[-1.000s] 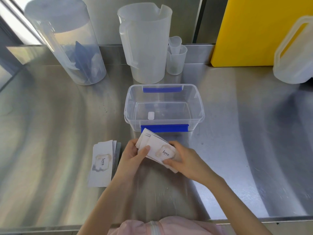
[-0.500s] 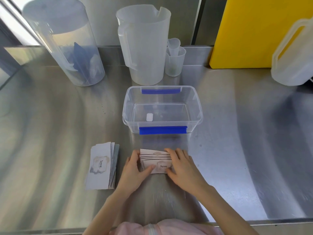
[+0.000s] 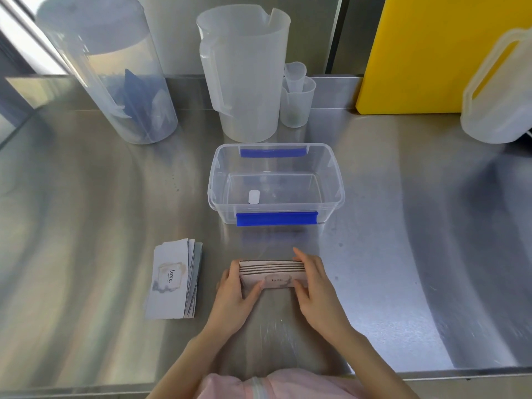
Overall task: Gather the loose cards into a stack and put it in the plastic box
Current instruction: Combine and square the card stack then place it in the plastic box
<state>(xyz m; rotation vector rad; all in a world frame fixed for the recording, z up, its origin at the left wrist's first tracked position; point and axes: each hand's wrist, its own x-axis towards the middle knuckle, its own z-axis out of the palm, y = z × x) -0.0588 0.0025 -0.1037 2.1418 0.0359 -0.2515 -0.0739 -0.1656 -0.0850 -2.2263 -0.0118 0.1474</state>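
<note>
Your hands hold the gathered cards [image 3: 272,273] between them on the tabletop [image 3: 86,197] — the left hand [image 3: 236,295] clasps the stack's left end, thumb on its front face, and the right hand [image 3: 315,286] grips the right end with fingers over the top edge. The stack stands on its long edge, just in front of the open plastic box [image 3: 275,182] and apart from it. A second pile of cards [image 3: 174,279] lies flat to the left of your left hand — untouched.
</note>
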